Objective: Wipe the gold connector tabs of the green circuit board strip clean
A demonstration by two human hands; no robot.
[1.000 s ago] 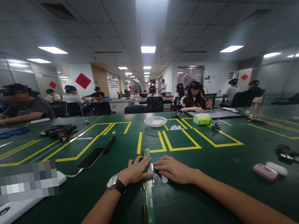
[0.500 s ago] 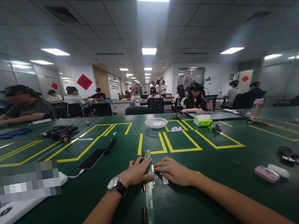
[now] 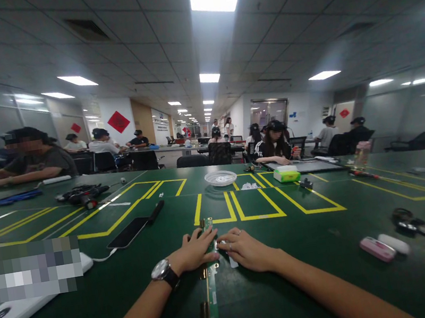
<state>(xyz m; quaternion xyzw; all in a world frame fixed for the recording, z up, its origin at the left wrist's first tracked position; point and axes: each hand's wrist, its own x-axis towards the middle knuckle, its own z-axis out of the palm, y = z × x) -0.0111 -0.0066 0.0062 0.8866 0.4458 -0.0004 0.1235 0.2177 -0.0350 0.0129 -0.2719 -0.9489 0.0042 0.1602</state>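
Observation:
A long, narrow green circuit board (image 3: 211,301) with brown connector strips along its left side lies lengthwise on the green table (image 3: 299,296). My left hand (image 3: 195,250), with a watch on the wrist, rests on the board's upper part, its fingers spread. From the right, my right hand (image 3: 247,249) touches the board's edge with its fingertips bent together; what they pinch, if anything, is too small to make out. A small white paper piece (image 3: 233,261) lies partly beneath my right hand.
A black phone (image 3: 129,232) on a white cable and a white power strip (image 3: 15,314) lie left. Beyond the hands stands a white basket (image 3: 220,179). Pink case (image 3: 377,249) at right. People sit across the table, one (image 3: 38,154) at far left.
The camera view has shifted slightly. Both hands remain at the board, and the fingers of my left hand look a little more spread.

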